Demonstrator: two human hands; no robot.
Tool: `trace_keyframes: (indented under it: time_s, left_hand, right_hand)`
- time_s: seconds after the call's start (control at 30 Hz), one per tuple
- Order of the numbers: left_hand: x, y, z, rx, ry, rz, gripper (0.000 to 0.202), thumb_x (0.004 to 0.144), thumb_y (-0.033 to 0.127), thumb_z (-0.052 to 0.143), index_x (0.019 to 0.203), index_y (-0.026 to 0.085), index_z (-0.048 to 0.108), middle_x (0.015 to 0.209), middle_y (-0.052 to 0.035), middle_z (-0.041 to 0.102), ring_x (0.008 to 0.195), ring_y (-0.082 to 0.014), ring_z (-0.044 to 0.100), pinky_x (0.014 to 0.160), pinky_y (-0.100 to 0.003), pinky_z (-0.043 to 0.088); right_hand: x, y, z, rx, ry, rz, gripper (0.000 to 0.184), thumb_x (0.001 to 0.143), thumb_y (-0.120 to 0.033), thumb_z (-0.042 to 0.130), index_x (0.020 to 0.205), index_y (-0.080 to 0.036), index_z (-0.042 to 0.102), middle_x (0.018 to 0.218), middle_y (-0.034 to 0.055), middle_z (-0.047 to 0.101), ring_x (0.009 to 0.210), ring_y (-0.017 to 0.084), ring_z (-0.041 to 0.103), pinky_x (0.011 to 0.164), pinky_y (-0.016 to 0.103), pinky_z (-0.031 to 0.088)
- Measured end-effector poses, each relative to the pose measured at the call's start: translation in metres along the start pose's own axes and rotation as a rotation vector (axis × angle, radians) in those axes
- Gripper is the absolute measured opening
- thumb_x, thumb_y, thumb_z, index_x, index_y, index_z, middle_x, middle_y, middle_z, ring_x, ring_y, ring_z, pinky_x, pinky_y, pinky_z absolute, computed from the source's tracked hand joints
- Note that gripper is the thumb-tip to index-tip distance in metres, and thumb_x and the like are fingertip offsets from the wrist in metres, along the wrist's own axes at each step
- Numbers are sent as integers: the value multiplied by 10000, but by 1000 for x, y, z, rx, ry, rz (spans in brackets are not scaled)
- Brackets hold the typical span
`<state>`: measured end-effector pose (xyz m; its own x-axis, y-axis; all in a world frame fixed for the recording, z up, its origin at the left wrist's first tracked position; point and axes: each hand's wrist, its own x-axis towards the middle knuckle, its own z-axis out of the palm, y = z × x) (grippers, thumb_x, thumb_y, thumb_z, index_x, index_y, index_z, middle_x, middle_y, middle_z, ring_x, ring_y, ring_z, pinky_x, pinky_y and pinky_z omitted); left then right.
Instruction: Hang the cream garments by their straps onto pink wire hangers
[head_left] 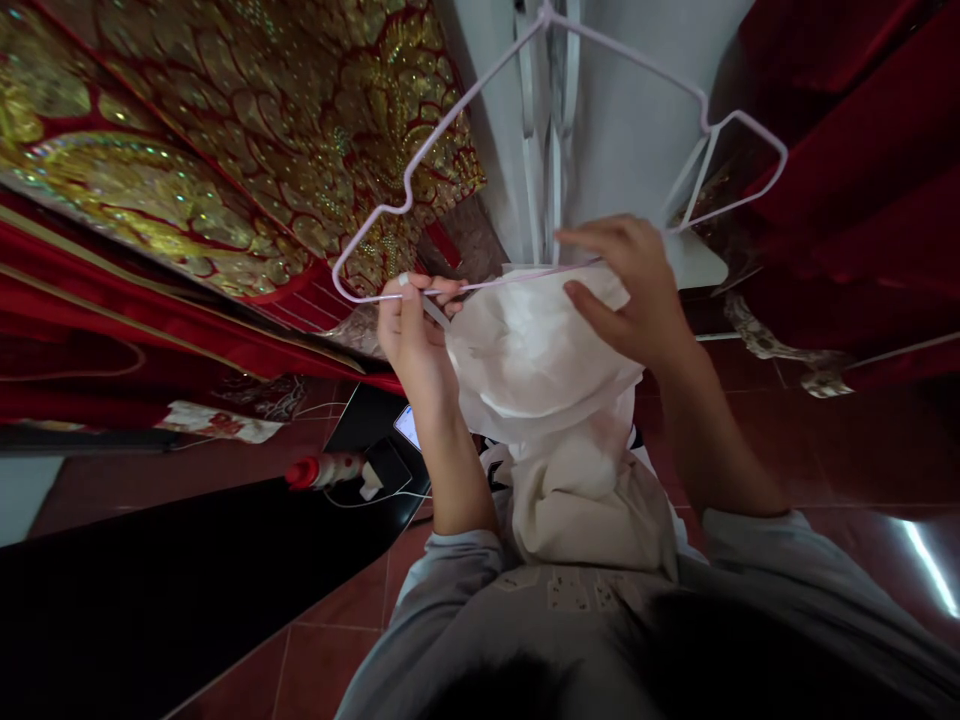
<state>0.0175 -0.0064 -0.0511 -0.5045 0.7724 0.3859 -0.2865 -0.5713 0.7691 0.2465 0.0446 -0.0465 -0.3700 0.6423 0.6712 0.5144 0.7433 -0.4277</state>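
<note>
A pale pink clothes hanger (480,88) is held up in front of me, its lower bar running across a white garment (532,340). My left hand (416,335) is closed around the left end of that bar, with a thin white strap by its fingers. At the hanger's right notch a white strap (699,180) is looped over the frame. My right hand (637,290) is beside the bar's right part, thumb and forefinger spread; its other fingers are partly hidden. The garment hangs in folds below the bar, down toward my lap.
Red and gold sequined garments (337,120) hang at left, dark red ones (862,180) at right. Behind the hanger are a pale panel and white straps (555,190). A black table (187,590) at lower left bears a red-capped bottle (322,470), a lit phone (407,427) and a cable.
</note>
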Motion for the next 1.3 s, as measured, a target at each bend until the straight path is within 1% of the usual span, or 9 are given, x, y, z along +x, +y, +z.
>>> trace_keyframes:
  time_s: [0.1,0.17,0.27,0.43,0.63,0.87,1.0,1.13,1.3]
  left_hand:
    - [-2,-5,-1,33,12,3,272,1012,440,808,931,213,684,844,-34,763,841,-192,784,681,-231,582]
    - [-5,-8,0,70,25,-13,282,1031,456,780,929,221,662,849,-31,756,838,-193,776,686,-241,580]
    - [-9,-8,2,93,43,-35,307,1045,482,759,925,225,642,852,-31,746,851,-195,770,693,-248,573]
    - [-16,-8,4,73,16,-27,299,1027,483,778,938,221,664,857,-33,751,836,-186,759,701,-249,568]
    - [-22,-12,4,1,-11,-31,254,1041,438,767,951,216,682,867,-29,755,856,-170,766,708,-230,553]
    - [-19,-12,9,54,31,24,292,1043,480,750,951,223,646,833,-22,724,813,-180,744,700,-255,543]
    - [-18,-14,11,28,44,59,255,1052,450,752,986,223,655,855,-23,727,831,-170,738,685,-236,540]
    - [-21,-19,11,53,40,51,261,1046,470,767,1058,237,649,1031,-40,782,952,-172,771,779,-233,594]
    - [-23,-24,13,80,-10,16,328,1042,547,746,1075,261,591,1089,-42,785,1059,-218,794,920,-302,630]
  right_hand:
    - [9,10,-14,-29,49,67,470,1028,-422,612,1497,-388,606,1416,103,695,1333,387,619,1113,621,499]
    - [11,15,-18,-52,10,86,422,1037,-423,609,1457,-391,637,1376,92,721,1301,382,643,1090,620,511]
    - [10,16,-17,-85,-45,99,343,1070,-426,566,1388,-380,687,1294,82,761,1244,359,676,1069,600,510]
    - [2,12,-13,-82,-10,90,325,1081,-431,544,1337,-318,708,1292,99,763,1203,350,682,1066,584,472]
    - [-1,12,-16,-112,-35,97,301,1090,-450,526,944,-278,725,863,47,726,916,275,648,1057,553,438]
    - [0,13,-10,-116,33,79,392,1078,-495,541,795,-251,660,697,17,623,770,228,590,976,504,437]
    - [0,12,3,-167,133,80,452,1092,-541,496,778,-255,651,676,17,592,754,227,574,969,497,442]
    - [3,12,11,-203,116,107,439,1105,-533,468,812,-269,659,719,35,614,793,245,590,951,499,468]
    - [8,18,-3,-152,125,52,325,1103,-512,505,951,-287,684,881,53,710,900,264,650,969,501,504]
